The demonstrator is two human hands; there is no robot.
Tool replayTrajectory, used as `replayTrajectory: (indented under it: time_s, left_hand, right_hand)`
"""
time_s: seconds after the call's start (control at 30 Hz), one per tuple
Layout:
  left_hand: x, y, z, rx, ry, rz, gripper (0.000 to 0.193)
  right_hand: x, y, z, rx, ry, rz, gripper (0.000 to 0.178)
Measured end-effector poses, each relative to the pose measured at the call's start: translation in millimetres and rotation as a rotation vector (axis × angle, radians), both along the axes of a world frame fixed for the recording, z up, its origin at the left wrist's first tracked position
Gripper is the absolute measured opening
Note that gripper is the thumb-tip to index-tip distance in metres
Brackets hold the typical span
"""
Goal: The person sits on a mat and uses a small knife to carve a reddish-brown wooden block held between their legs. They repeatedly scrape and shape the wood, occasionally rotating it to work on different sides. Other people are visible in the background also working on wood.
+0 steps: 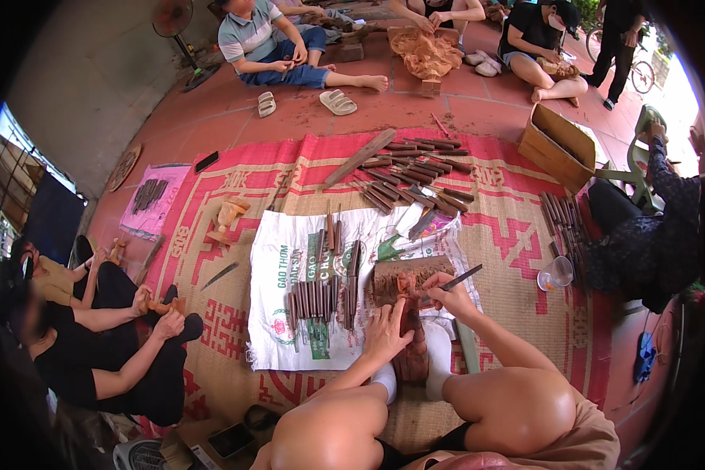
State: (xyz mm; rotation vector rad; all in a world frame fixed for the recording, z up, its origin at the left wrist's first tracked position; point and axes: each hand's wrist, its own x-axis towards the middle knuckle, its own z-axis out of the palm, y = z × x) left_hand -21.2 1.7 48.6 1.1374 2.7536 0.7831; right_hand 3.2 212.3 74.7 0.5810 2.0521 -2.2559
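My right hand (452,299) is closed round a slim carving tool (464,277) with a dark shaft, its upper end pointing away to the right. The tool's lower end lies close to a reddish wood carving (409,315), where my fingers partly hide it. The carving rests against a thick brown wooden block (380,283) between my feet. Spread out, the fingers of my left hand (385,333) lie on the carving and the block's near edge, with the thumb stretched toward the carving's side.
A white sack (270,270) carries rows of chisels (312,300). Beyond it is a pile of dark-handled tools (415,168). A pale carved figure (229,219) lies on the left of the patterned mat (211,290). Plastic cups (556,272) and a wooden box (558,147) stand right; several people sit around.
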Motion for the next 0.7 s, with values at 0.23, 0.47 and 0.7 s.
replayTrajectory:
  time_s: [0.23,0.47,0.7]
  left_hand:
    - [3,2,2,-0.017,-0.089,0.011,0.079]
    - [-1,9,0,0.132,-0.087,0.013,0.075]
    - [-2,15,1,0.163,-0.104,-0.041,0.083]
  right_hand:
    - [9,3,-8,0.001,0.044,-0.124,0.015]
    - [22,6,13,-0.056,0.021,-0.154,0.016]
    - [22,6,11,-0.015,0.044,-0.067,0.013]
